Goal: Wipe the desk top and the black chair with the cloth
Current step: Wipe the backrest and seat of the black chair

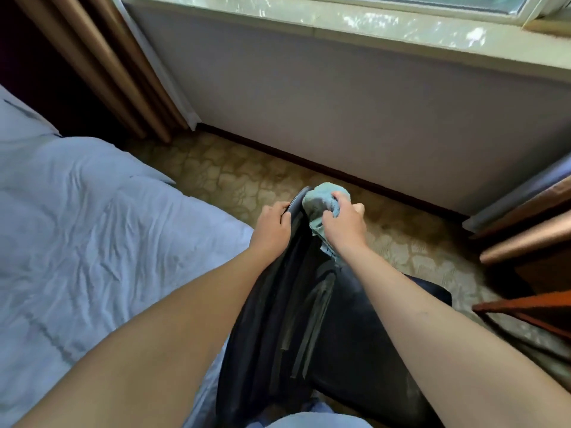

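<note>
Black chair [324,319] fills the lower centre of the frame, seen from above — dark, slightly glossy surface with dull grey streaks running lengthwise down the middle, and a thin curved edge at its far end near frame centre.

Cloth [324,200] is pale blue-green, bunched into a wad at that far end of the chair, with a loose tail hanging down toward the lower part of the frame.

Right hand [343,222] is clenched around the wad, fingers curled into the fabric, pressing it against the chair. Left hand [272,227] grips the chair's curved edge just left of the cloth, fingertips hooked over the rim. Both forearms are bare and reach in from the bottom of the frame.

Floor [234,174] — yellowish-tan with a mottled, stone-like pattern, showing beyond and to the right of the chair.

Bed [92,227] with wrinkled light-blue bedding takes up the left side, touching or just beside the chair.

Pale wall [340,103] with dark skirting across the middle; a sunlit window sill [340,23] along the top. Tan curtain [108,63] in the upper left. Brown wooden furniture [531,230] at the right edge, only partly in view.
</note>
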Tool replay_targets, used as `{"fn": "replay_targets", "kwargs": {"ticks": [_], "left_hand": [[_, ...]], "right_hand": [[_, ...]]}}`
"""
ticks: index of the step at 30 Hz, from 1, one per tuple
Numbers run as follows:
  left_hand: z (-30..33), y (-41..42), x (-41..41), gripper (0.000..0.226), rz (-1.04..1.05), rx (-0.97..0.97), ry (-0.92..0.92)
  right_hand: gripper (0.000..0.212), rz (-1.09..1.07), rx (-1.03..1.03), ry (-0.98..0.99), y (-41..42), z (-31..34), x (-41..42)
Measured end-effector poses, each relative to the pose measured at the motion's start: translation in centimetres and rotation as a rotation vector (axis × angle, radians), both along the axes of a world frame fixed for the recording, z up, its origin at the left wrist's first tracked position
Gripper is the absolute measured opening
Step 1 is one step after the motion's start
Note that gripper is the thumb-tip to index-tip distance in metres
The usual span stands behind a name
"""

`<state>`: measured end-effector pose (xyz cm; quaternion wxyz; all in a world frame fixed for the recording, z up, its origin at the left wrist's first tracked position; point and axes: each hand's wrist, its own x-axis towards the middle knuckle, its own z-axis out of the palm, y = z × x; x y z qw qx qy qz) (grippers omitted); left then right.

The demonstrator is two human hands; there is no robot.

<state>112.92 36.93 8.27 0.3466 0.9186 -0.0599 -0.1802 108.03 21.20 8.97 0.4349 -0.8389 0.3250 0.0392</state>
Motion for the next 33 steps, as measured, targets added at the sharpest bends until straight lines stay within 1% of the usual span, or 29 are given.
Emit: {"fn": "replay_targets", "kwargs": {"ticks": [3, 5, 7, 10, 13, 15, 18, 22, 26, 29, 33], "left_hand": [[-0.5, 0.2, 0.2, 0.031, 0.072, -0.087, 0.051], [-0.6, 0.4, 0.5, 0.028, 0.103, -0.126, 0.073], [-0.7, 0.5, 0.6, 0.028, 0.132, -0.149, 0.089], [-0.9, 0.6, 0.9, 0.03, 0.154, -0.178, 0.114], [-1.1, 0.8, 1.3, 0.031, 0.185, -0.21, 0.133], [-1.0, 0.9, 1.4, 0.03, 0.198, -0.23, 0.129], [-0.9, 0.9, 1.3, 0.029, 0.198, -0.259, 0.118], [-0.9, 1.0, 1.1, 0.029, 0.183, -0.266, 0.076], [-1.5, 1.9, 0.9, 0.032, 0.179, -0.327, 0.086], [-1.5, 2.4, 0.2, 0.037, 0.173, -0.369, 0.115], [-1.0, 3.2, -1.2, 0.041, 0.165, -0.377, 0.164]], "right_hand": [[0.054, 0.138, 0.044, 0.033, -0.2, -0.4, 2.5], [0.056, 0.18, 0.078, 0.058, -0.3, -0.5, 4.0], [0.052, 0.2, 0.055, 0.058, -0.4, -0.7, 4.9], [0.038, 0.19, 0.009, 0.061, -0.1, -1.2, 6.5], [0.027, 0.155, -0.022, 0.033, 1.0, -2.0, 7.4], [0.025, 0.141, -0.067, -0.018, 1.6, -2.6, 7.4], [0.027, 0.105, -0.113, -0.074, 1.9, -3.1, 7.0], [0.025, 0.129, -0.161, -0.118, 3.7, -2.8, 5.5], [0.025, 0.177, -0.122, -0.151, 6.7, -2.8, 1.7], [0.023, 0.17, -0.056, -0.123, 8.3, -2.8, -1.7], [0.021, 0.236, -0.024, -0.059, 11.3, -2.3, -6.9]]}}
